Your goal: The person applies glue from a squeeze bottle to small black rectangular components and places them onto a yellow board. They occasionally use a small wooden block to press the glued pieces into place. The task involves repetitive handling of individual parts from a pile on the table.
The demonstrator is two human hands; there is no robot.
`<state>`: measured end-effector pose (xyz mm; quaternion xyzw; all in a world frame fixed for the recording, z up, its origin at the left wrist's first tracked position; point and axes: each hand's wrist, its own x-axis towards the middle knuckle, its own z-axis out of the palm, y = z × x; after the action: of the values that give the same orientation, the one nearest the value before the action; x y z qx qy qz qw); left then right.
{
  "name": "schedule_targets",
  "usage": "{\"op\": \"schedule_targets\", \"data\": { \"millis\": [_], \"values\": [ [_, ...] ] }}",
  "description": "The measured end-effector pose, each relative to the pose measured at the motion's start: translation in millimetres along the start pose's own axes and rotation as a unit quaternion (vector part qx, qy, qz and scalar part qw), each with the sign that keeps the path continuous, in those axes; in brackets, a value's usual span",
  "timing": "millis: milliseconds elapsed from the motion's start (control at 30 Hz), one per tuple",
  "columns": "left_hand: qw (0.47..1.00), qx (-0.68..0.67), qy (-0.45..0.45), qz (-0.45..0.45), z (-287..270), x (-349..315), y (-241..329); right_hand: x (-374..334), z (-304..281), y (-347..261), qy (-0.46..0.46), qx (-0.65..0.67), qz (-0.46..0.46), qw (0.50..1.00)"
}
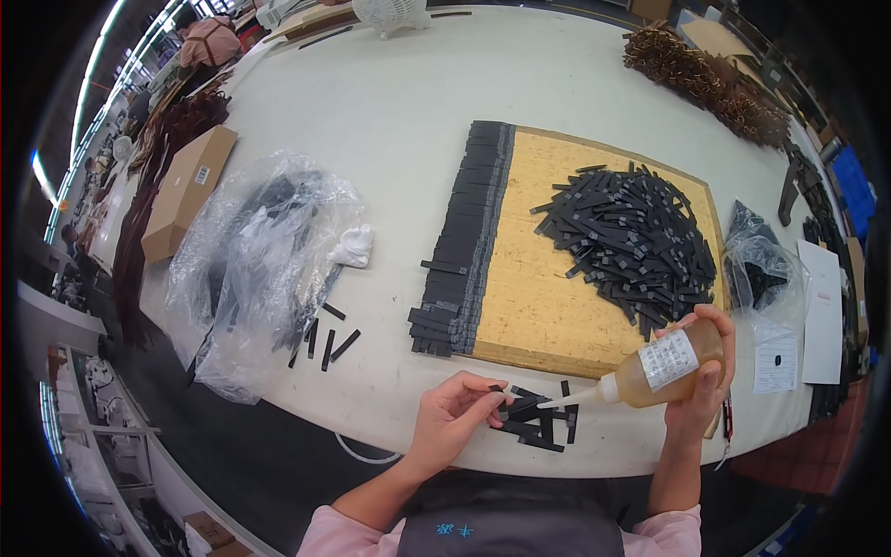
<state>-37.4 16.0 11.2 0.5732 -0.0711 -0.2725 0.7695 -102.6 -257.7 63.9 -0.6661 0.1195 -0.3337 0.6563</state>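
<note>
Fingers of left hand pinch black strip; right hand grips glue bottle, nozzle toward 9 o'clock, at strip.

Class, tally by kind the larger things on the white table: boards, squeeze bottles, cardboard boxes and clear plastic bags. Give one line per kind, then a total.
Wooden board: 1
Squeeze bottle, held in the right hand: 1
Long cardboard box: 1
Clear plastic bags, one large, one small: 2
Total: 5
</note>
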Motion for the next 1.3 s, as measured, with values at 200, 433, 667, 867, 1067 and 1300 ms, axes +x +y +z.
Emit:
{"op": "schedule_targets", "data": {
  "millis": [200, 433, 667, 867, 1067, 1300],
  "values": [
    [0.999, -0.030, -0.033, 0.000, 5, 2, -1, -4, 2, -1, -0.010, 0.002, -0.010, 1.000],
    [0.999, -0.033, -0.036, -0.016, 5, 3, 2, -7, -5, -1, 0.020, 0.046, 0.024, 0.998],
    [1.000, -0.002, -0.005, 0.007, 11, 4, 4, -20, -5, 7, 0.026, 0.010, 0.003, 1.000],
    [0.998, -0.060, 0.008, 0.008, 20, 5, 0, -30, -8, 14, 0.055, 0.046, 0.047, 0.996],
    [0.997, -0.082, -0.008, -0.003, 24, 2, -5, -34, -5, 18, 0.100, 0.056, 0.080, 0.990],
    [0.993, -0.106, 0.011, -0.045, 25, 4, 0, -37, -9, 20, 0.094, 0.071, 0.096, 0.988]
  ]
}}
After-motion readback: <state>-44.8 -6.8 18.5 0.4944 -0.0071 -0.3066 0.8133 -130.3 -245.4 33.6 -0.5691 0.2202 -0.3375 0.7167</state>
